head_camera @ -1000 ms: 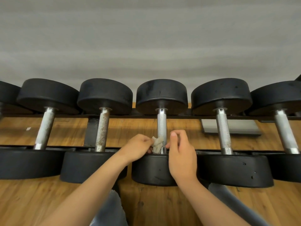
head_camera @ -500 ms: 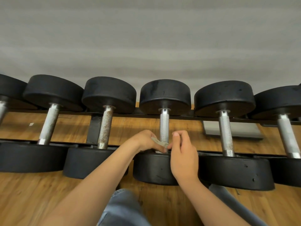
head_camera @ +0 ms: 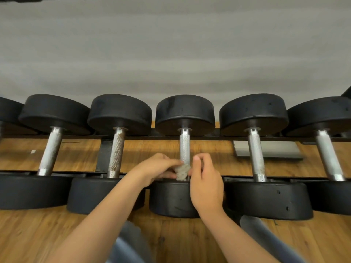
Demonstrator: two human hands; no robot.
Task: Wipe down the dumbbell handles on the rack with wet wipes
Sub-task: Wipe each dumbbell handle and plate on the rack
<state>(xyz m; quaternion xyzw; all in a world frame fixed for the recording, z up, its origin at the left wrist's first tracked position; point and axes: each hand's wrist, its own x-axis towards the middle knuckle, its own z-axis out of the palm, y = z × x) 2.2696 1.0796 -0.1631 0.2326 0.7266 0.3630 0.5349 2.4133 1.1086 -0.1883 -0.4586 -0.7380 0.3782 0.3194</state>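
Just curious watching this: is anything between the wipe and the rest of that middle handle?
Nothing visible. The left hand holds the wipe against the near end of the middle handle, the right hand close beside it; the handle beyond lies bare up to the far weight.
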